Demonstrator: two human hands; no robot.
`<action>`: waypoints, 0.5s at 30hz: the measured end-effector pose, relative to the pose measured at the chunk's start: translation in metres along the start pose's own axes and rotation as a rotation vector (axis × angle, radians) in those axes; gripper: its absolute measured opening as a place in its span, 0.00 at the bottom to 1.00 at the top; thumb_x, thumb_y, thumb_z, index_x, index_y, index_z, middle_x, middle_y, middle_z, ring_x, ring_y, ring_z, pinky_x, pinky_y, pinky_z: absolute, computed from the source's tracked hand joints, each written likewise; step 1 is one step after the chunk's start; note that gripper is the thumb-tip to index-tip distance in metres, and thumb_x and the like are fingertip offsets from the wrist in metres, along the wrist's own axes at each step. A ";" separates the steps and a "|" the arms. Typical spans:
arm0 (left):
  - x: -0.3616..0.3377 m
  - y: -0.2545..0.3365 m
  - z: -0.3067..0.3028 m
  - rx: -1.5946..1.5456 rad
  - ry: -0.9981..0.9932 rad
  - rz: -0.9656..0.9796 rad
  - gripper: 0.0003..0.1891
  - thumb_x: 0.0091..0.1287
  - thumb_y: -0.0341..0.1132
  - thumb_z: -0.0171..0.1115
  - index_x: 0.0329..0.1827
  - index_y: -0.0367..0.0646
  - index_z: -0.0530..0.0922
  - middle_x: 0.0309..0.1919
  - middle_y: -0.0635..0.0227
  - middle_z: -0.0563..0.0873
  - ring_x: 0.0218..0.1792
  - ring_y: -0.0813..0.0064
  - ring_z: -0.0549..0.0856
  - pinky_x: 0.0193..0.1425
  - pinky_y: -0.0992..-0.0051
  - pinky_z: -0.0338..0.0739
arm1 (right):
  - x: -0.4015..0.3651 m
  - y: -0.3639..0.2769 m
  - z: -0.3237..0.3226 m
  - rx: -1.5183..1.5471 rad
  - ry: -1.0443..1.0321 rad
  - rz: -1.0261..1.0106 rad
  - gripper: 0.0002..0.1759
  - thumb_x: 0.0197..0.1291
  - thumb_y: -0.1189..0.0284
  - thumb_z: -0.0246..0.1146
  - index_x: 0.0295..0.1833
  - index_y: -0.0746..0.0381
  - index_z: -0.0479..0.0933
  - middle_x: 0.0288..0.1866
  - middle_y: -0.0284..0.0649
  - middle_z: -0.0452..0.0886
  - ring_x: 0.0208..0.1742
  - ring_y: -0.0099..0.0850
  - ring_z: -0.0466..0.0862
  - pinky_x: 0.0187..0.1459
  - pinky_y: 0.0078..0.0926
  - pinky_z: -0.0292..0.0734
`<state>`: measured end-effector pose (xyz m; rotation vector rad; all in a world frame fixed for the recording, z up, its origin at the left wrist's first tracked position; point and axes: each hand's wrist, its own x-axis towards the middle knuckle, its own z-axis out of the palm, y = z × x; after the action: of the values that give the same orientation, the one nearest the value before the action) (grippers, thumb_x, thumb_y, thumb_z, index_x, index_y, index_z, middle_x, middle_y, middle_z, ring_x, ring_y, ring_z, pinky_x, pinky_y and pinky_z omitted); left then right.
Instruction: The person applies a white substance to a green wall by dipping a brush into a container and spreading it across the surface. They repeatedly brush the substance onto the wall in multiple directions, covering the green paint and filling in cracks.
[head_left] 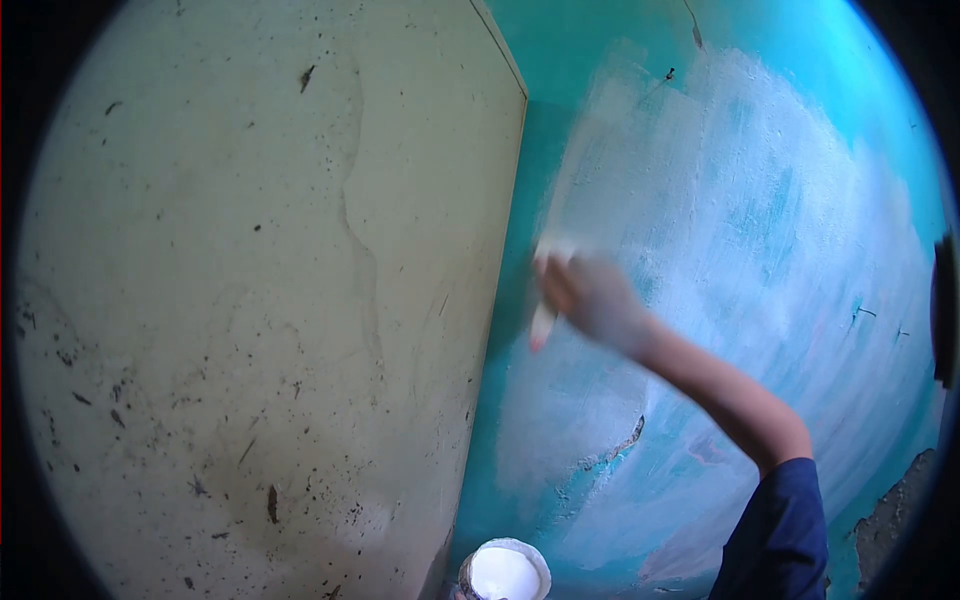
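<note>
Your right hand [597, 300] is wrapped around a brush [543, 325]. Your fingers are curled tight on its handle, though the hand looks blurry. The brush tip touches the green wall [800, 90], just beside the corner [497, 300] where it meets the pale wall [250, 300]. Only a thin green strip lies between the brush and that corner edge. To the right, a big white patch [730, 200] spreads over the green wall, and there is lots of room there. Your arm comes up from the bottom right, with a blue sleeve [785, 530]. A bucket [505, 541] of white paint sits at the foot of the corner, well below the hand. Your left hand is out of sight.
</note>
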<state>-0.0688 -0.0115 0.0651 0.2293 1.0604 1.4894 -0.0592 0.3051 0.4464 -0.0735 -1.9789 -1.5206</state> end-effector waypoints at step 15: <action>0.029 0.047 0.005 -0.008 -0.075 0.006 0.29 0.67 0.39 0.65 0.68 0.35 0.69 0.57 0.58 0.79 0.62 0.62 0.76 0.69 0.64 0.70 | 0.119 0.190 -0.050 0.360 0.077 0.829 0.25 0.70 0.52 0.51 0.40 0.60 0.85 0.35 0.51 0.86 0.37 0.50 0.85 0.43 0.43 0.80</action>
<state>-0.1054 0.0234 0.0886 0.2804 0.9944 1.4787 -0.0545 0.2852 0.6753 -0.5913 -1.7834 -0.6219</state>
